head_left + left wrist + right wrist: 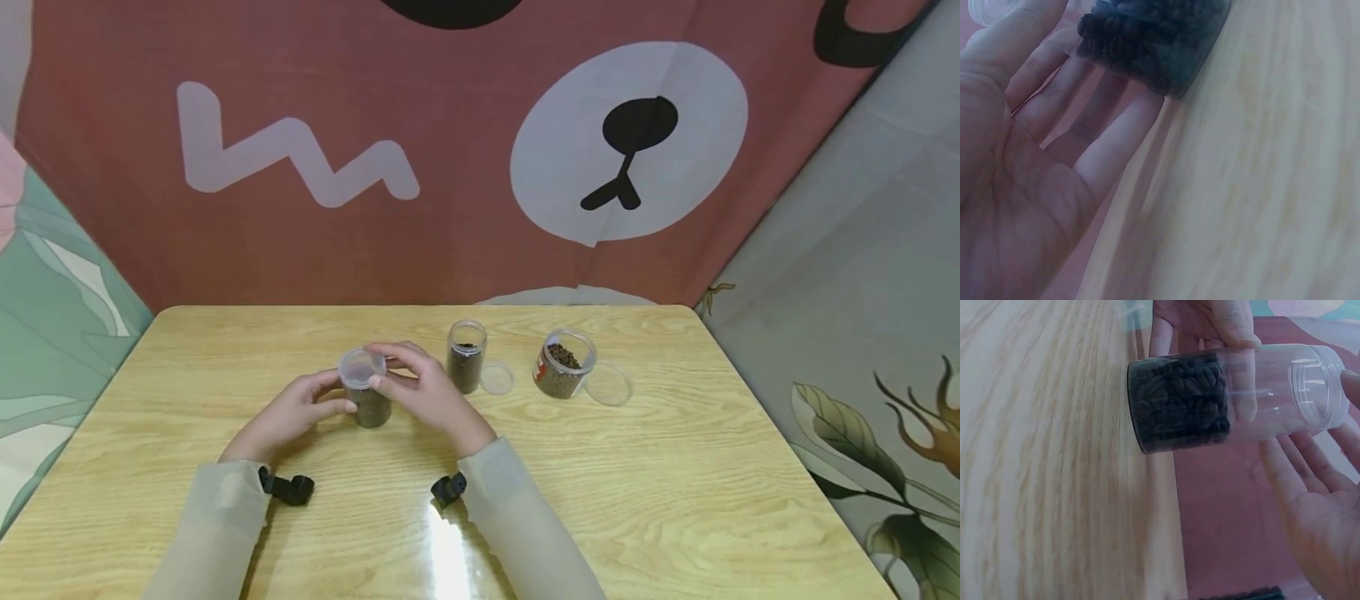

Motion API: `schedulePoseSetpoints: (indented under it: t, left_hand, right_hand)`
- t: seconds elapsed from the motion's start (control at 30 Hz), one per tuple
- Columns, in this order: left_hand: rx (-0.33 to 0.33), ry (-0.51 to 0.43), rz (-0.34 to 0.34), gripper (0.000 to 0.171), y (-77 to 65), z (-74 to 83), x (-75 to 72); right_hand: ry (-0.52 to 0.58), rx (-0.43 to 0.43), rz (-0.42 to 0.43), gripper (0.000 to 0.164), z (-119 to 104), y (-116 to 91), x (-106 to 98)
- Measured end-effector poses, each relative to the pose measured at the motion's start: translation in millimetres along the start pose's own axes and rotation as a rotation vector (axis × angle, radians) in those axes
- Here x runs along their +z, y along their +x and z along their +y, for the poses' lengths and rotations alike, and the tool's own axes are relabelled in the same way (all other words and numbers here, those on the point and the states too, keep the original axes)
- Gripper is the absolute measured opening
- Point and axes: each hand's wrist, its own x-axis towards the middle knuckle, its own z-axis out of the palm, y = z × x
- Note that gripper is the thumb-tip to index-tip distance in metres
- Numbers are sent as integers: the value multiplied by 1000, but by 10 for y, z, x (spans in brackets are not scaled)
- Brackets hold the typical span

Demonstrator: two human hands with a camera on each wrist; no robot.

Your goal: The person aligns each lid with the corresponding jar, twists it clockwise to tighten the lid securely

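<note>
A clear jar (371,408) partly filled with dark coffee beans (1179,403) is upright at the table's left-centre. My left hand (294,410) holds it low from the left, thumb in front and fingers behind. At the top, my right hand (429,387) grips the rim of the clear lid (362,367), which sits over the mouth. In the left wrist view, the left hand (1035,144) has its fingers against the jar's lower part (1154,44). Whether the jar's base touches the table cannot be told.
To the right stand an uncapped narrow jar (466,367) of dark contents and a wider uncapped jar (558,379) of brown grains. Their lids, one small (497,378) and one larger (609,385), lie beside them on the wooden table (675,483). A printed curtain hangs behind.
</note>
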Motion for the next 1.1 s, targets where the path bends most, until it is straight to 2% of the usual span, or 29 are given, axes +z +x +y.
schedulePoseSetpoints:
  t: [0.23,0.6,0.9,1.1]
  left_hand:
    - [17,-1,-2,56,10,17,-4]
    - [11,-8,13,54,-3,-1,0]
    - [36,42,21,52,-13,38,-10]
    - [-14,-5,11,58,-19,54,10]
  right_hand:
    - [6,85,-15,48,-16,-6,-47]
    - [-77,78,30,46,-66,2,2]
    - [-2,100,76,45,-87,-2,64]
    - [21,114,113,43,-74,-12,87]
